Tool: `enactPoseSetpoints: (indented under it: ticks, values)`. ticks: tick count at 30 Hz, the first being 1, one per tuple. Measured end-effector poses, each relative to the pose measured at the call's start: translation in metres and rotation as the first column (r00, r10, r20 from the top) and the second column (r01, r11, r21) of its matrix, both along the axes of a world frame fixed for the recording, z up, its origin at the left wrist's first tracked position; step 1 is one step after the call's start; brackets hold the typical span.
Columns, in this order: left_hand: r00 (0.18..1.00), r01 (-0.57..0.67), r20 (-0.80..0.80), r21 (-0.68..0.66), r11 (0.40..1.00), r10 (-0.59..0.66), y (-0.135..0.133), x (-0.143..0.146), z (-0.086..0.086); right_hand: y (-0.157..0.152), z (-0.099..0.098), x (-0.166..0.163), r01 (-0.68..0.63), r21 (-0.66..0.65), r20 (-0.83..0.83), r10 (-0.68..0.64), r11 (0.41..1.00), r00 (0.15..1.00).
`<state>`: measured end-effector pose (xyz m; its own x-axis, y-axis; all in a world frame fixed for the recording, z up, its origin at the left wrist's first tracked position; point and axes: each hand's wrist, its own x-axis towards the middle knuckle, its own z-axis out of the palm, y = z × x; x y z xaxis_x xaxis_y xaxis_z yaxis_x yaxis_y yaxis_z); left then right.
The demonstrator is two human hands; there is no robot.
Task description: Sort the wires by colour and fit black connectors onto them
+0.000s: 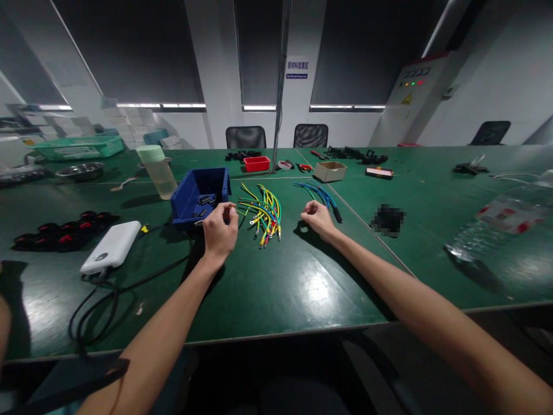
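My left hand [219, 227] hovers over the green table [276, 288], fingers pinched on the end of a thin yellow-green wire, right beside a blue plastic bin [196, 193] with small dark parts in it. A bundle of yellow-green wires [262, 214] with terminal ends lies between my hands. My right hand [317, 218] rests on the table as a loose fist, just below a bunch of blue cables [319, 195]; what it holds, if anything, is hidden.
A white power bank [111, 246] with a black cord lies at left, near black-and-red switches [64, 230]. A plastic cup [156, 171], red tray [256, 163], cardboard box [330, 170], pliers and a lying water bottle [496, 225] stand around. Two chairs are behind the table.
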<state>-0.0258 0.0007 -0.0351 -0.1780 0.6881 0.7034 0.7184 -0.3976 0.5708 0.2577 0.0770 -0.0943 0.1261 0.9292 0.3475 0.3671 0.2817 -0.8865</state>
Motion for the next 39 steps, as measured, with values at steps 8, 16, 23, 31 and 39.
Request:
enactPoseSetpoints:
  ticks: [8,16,23,31,39]
  values:
    - [0.998,0.021,0.054,0.017,1.0,-0.022,-0.001,-0.004,0.002,-0.003,0.004,-0.001,0.015,0.016,-0.012,-0.014,1.0,1.0]
    - [0.991,0.054,0.118,0.014,0.998,-0.055,-0.005,-0.006,0.006,-0.007,0.005,-0.001,-0.033,0.036,-0.001,0.033,0.999,0.999]
    - [0.968,0.07,0.242,0.019,0.997,-0.072,-0.005,-0.007,0.01,-0.009,0.008,-0.002,-0.071,0.018,0.094,0.07,0.997,0.993]
    - [0.938,0.081,0.334,0.046,0.996,-0.092,-0.005,-0.008,0.01,-0.01,0.008,-0.002,-0.061,-0.001,0.151,0.061,0.998,0.987]
    - [0.906,0.086,0.408,0.089,0.992,-0.115,-0.003,-0.009,0.009,-0.011,0.009,-0.003,-0.111,-0.005,0.179,0.11,0.994,0.978]
